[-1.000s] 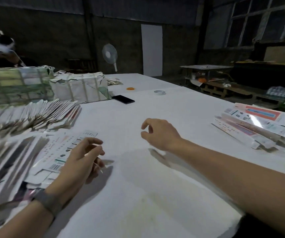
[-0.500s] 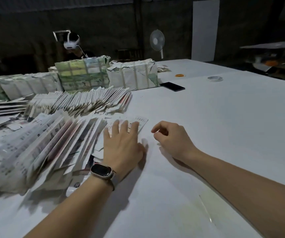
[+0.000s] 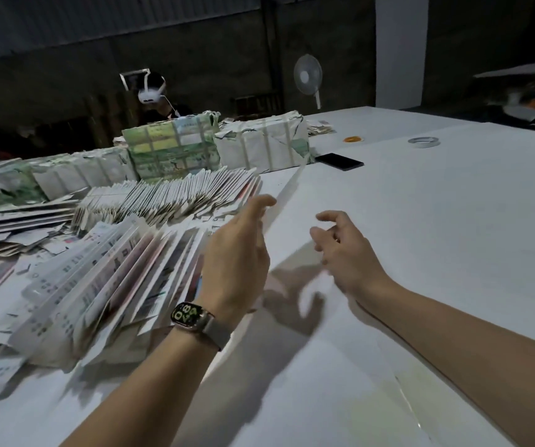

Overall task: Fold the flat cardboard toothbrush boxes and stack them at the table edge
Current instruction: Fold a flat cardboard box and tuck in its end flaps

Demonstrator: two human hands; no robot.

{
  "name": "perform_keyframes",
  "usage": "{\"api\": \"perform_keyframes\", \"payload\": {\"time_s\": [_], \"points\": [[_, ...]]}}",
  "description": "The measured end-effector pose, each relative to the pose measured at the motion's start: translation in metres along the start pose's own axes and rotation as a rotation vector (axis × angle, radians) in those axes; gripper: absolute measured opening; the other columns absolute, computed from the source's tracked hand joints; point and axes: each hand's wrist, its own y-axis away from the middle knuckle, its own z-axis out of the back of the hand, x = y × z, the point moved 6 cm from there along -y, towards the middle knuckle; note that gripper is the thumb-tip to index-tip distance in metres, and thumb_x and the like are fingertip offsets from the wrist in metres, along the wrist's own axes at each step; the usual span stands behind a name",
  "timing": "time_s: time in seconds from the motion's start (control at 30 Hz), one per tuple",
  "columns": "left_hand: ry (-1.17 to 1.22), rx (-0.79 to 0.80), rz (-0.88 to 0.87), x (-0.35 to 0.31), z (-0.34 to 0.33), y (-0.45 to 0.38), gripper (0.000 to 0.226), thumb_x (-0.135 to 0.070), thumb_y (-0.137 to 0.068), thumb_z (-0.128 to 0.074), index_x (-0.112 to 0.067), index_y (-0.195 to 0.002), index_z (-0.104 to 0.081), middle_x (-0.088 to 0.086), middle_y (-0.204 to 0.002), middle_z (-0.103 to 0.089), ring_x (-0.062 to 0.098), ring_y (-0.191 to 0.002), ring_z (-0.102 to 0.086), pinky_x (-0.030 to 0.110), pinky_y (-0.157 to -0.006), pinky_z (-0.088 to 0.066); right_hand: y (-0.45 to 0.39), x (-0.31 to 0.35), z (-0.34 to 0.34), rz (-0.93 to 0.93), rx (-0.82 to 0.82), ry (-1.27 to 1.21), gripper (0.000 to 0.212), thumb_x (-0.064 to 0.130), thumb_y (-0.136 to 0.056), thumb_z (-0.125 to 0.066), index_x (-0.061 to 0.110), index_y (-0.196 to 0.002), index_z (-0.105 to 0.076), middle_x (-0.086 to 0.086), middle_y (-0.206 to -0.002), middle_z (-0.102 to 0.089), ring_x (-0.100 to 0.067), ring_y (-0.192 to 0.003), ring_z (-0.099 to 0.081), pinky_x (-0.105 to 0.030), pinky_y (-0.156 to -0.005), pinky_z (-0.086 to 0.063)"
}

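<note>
so half a second back the left hand [image 3: 237, 253] was pressed flat on a box blank beside the fanned pile, now it's lifted off with fingers loosely extended, holding nothing. Right hand [image 3: 346, 250] hovers over the bare table [image 3: 437, 221], fingers half curled, also empty. My guess: no blank picked yet, next fold hasn't started. The flat toothbrush boxes [image 3: 104, 272] lie fanned just left of that hand, long axes running from near-left toward far-right, overlapping like shingles

Far table: black phone [image 3: 339, 161], tape roll [image 3: 423, 141], orange ring [image 3: 353, 139]; white standing fan [image 3: 308, 75] beyond; wrapped bundles [image 3: 261, 146] far left.
</note>
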Motion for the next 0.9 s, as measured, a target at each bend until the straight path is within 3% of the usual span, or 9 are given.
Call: {"api": "perform_keyframes", "payload": {"time_s": [0.07,0.1,0.2,0.27,0.37,0.47,0.57,0.77,0.9], "points": [[0.431,-0.065,0.169,0.002,-0.001,-0.001,0.027,-0.002,-0.097,-0.054,-0.023,-0.114,-0.059,-0.017,-0.101,-0.071,0.002,-0.091,-0.070,0.021,-0.066,-0.056,0.000,0.002,0.001,-0.009,-0.007,-0.048,0.028,0.048,-0.099,-0.051,0.038,-0.125,-0.048,0.003,-0.093,-0.062,-0.009,-0.072,-0.058,-0.027,-0.067,-0.043],[0.629,-0.069,0.271,0.004,-0.007,0.001,0.023,-0.007,-0.098,-0.054,-0.026,-0.110,-0.058,-0.017,-0.096,-0.071,-0.001,-0.094,-0.069,0.018,-0.066,-0.057,0.001,0.004,0.001,-0.011,-0.008,-0.094,0.030,0.049,-0.100,-0.050,0.037,-0.127,-0.047,0.003,-0.094,-0.063,-0.008,-0.071,-0.059,-0.026,-0.063,-0.044],[1.009,-0.024,0.595,0.014,-0.038,0.017,0.030,-0.002,-0.099,-0.056,-0.029,-0.112,-0.057,-0.007,-0.094,-0.073,0.007,-0.087,-0.074,0.023,-0.064,-0.059,0.003,0.009,0.001,-0.029,0.004,-0.223,0.021,0.043,-0.102,-0.049,0.032,-0.120,-0.054,0.003,-0.095,-0.072,-0.010,-0.077,-0.072,-0.022,-0.059,-0.055],[1.050,0.040,0.734,0.020,-0.056,0.033,0.040,0.006,-0.097,-0.054,-0.027,-0.119,-0.056,0.001,-0.095,-0.067,0.008,-0.080,-0.074,0.024,-0.062,-0.058,0.006,0.011,0.001,-0.031,0.028,-0.236,0.013,0.035,-0.103,-0.050,0.029,-0.110,-0.060,0.005,-0.093,-0.075,-0.013,-0.080,-0.075,-0.022,-0.061,-0.058],[1.070,0.133,0.800,0.025,-0.070,0.044,0.042,0.005,-0.097,-0.056,-0.023,-0.127,-0.056,-0.001,-0.086,-0.060,0.008,-0.079,-0.074,0.023,-0.062,-0.058,0.010,0.011,-0.001,-0.050,0.081,-0.175,0.014,0.034,-0.103,-0.051,0.030,-0.112,-0.062,0.007,-0.093,-0.076,-0.017,-0.078,-0.076,-0.029,-0.065,-0.061],[1.077,0.188,0.789,0.026,-0.072,0.043,0.032,-0.007,-0.099,-0.060,-0.025,-0.125,-0.058,0.001,-0.090,-0.068,0.015,-0.084,-0.076,0.029,-0.067,-0.060,0.010,0.011,-0.002,-0.041,0.136,-0.155,0.012,0.033,-0.103,-0.052,0.031,-0.110,-0.062,0.006,-0.093,-0.077,-0.019,-0.078,-0.076,-0.032,-0.070,-0.062],[1.089,0.240,0.759,0.019,-0.070,0.043,0.030,-0.014,-0.102,-0.058,-0.025,-0.130,-0.055,0.007,-0.104,-0.075,0.024,-0.088,-0.077,0.038,-0.071,-0.062,0.012,0.015,-0.004,-0.026,0.173,-0.204,0.009,0.029,-0.102,-0.054,0.034,-0.103,-0.062,0.010,-0.088,-0.077,-0.018,-0.076,-0.076,-0.023,-0.061,-0.059],[1.114,0.231,0.684,0.014,-0.069,0.042,0.028,-0.021,-0.093,-0.055,-0.031,-0.119,-0.050,-0.003,-0.095,-0.078,0.020,-0.083,-0.077,0.026,-0.064,-0.060,0.014,0.017,-0.005,0.030,0.111,-0.213,0.023,0.032,-0.100,-0.058,0.038,-0.121,-0.051,0.009,-0.097,-0.075,-0.016,-0.080,-0.076,-0.025,-0.062,-0.060],[1.095,0.304,0.698,0.017,-0.075,0.043,0.040,-0.024,-0.081,-0.046,-0.029,-0.120,-0.049,-0.005,-0.093,-0.077,0.017,-0.084,-0.076,0.025,-0.065,-0.059,0.019,0.018,-0.007,0.030,0.125,-0.266,0.020,0.030,-0.106,-0.044,0.032,-0.120,-0.057,0.006,-0.099,-0.075,-0.016,-0.085,-0.075,-0.026,-0.068,-0.061]]}}
